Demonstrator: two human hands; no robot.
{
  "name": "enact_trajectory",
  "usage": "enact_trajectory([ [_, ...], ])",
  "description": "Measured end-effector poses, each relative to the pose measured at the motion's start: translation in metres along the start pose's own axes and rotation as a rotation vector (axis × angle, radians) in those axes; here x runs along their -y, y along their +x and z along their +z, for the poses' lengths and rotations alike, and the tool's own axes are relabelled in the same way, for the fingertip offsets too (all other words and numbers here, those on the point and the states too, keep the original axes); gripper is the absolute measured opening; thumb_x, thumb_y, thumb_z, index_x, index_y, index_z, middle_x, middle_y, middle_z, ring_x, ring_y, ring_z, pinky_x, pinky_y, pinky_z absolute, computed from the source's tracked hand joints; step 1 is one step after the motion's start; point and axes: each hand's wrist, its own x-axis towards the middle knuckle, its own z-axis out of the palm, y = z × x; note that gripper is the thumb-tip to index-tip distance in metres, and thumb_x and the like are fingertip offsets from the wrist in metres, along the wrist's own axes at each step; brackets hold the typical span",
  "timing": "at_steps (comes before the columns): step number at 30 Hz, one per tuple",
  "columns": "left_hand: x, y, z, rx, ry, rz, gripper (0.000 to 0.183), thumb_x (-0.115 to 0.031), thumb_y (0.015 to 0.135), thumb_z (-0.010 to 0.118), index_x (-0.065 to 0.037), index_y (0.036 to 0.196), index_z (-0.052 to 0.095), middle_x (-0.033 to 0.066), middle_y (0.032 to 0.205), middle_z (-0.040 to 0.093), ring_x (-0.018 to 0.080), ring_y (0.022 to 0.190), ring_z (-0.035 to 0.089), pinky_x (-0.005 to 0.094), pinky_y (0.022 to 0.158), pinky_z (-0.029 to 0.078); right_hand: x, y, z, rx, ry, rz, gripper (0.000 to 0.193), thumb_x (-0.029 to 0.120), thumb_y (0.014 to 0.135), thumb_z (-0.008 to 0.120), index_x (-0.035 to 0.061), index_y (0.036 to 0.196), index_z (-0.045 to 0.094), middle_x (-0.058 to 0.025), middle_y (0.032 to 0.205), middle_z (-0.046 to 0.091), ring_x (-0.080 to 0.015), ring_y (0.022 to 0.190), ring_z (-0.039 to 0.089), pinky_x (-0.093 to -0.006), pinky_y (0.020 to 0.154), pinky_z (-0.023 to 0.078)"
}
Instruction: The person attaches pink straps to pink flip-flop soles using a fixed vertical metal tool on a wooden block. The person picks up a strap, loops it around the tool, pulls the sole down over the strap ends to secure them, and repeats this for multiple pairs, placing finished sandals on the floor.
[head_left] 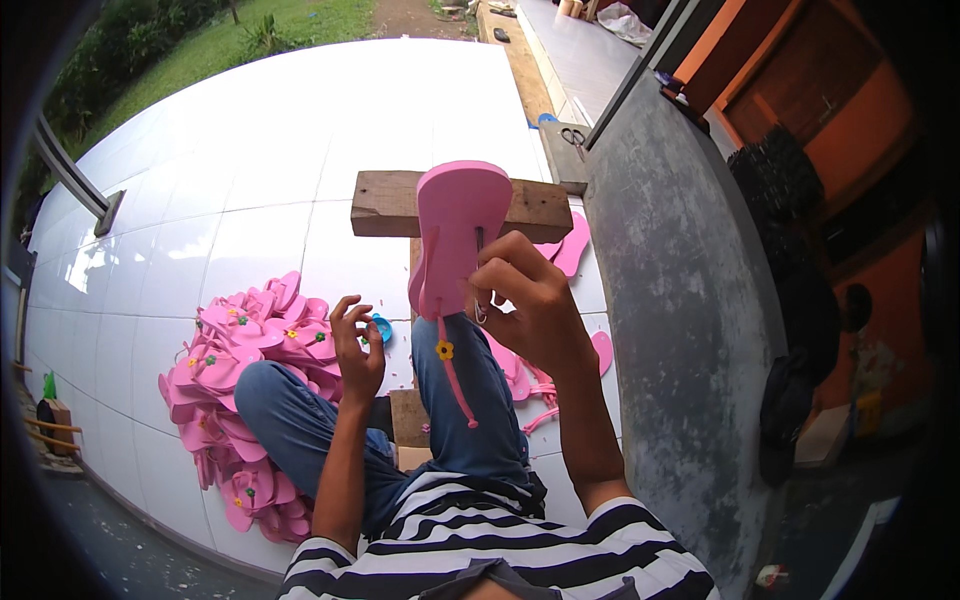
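Note:
A pink flip-flop sole (462,215) stands in front of a wooden crosspiece (385,203). Its pink strap (457,385), with a yellow flower on it, dangles from the lower end over my right knee. My right hand (528,300) is closed at the sole's right edge, pinching a thin metal tool (480,241) whose shaft shows above the fingers and whose wire end shows below. How far the tool goes into the sole is hidden. My left hand (358,350) is raised over my lap, fingers curled but apart, with nothing in it.
A large heap of pink flip-flops (235,365) with small flowers lies on the white tiles (270,170) to the left. A blue round container (381,329) sits behind my left hand. More pink soles (572,245) and loose straps (541,392) lie right. Scissors (573,138) rest on a grey ledge (670,290).

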Motion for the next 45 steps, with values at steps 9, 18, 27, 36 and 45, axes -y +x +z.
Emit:
enact_trajectory([
  [9, 0.003, -0.004, 0.004, 0.004, -0.031, -0.002, 0.026, -0.001, 0.089, 0.054, -0.001, 0.115, 0.055, 0.0152, 0.128, 0.049, 0.0197, 0.094, 0.057, 0.0288, 0.073, 0.048, -0.002, -0.016, 0.011, -0.136, 0.005, 0.036, 0.034, -0.004, 0.074, 0.075, 0.0063, 0.102, 0.06, -0.01, 0.098, 0.061, -0.024, 0.081, 0.068, -0.0321, 0.061, 0.057],
  [18, -0.02, -0.008, 0.003, 0.101, -0.01, 0.182, 0.033, 0.005, 0.082, 0.059, -0.003, 0.114, 0.055, 0.0172, 0.122, 0.053, 0.0227, 0.087, 0.061, 0.0303, 0.066, 0.051, 0.002, -0.06, 0.048, -0.3, 0.268, 0.411, 0.041, 0.01, 0.08, 0.077, 0.003, 0.109, 0.049, -0.0106, 0.104, 0.056, -0.0208, 0.089, 0.061, -0.0322, 0.071, 0.052],
  [27, -0.096, -0.003, -0.014, 0.515, 0.178, 0.624, 0.03, -0.008, 0.075, 0.072, -0.017, 0.104, 0.067, 0.0017, 0.124, 0.061, 0.0236, 0.109, 0.058, 0.0403, 0.092, 0.042, 0.039, -0.162, 0.049, 0.467, 0.305, 0.752, 0.029, 0.026, 0.094, 0.063, 0.0022, 0.111, 0.062, -0.0202, 0.085, 0.065, -0.0394, 0.08, 0.064, -0.0401, 0.073, 0.05],
  [36, -0.128, -0.005, -0.014, 0.328, 0.116, 0.655, 0.03, -0.019, 0.073, 0.08, -0.018, 0.101, 0.07, -0.0044, 0.09, 0.067, 0.016, 0.086, 0.06, 0.0311, 0.074, 0.041, 0.052, -0.146, -0.004, -0.361, 0.706, 0.926, 0.029, 0.016, 0.088, 0.073, 0.0014, 0.112, 0.064, -0.0056, 0.087, 0.067, -0.0106, 0.075, 0.063, -0.0281, 0.07, 0.052],
  [45, -0.128, -0.005, 0.019, 0.185, 0.031, 0.482, 0.022, -0.009, 0.068, 0.075, -0.01, 0.09, 0.07, 0.0001, 0.079, 0.061, 0.0198, 0.075, 0.06, 0.0351, 0.063, 0.048, 0.065, -0.079, 0.038, -0.427, 0.317, 0.559, 0.025, 0.022, 0.098, 0.06, -0.0012, 0.089, 0.063, -0.006, 0.089, 0.065, -0.0121, 0.084, 0.061, -0.0264, 0.077, 0.048],
])
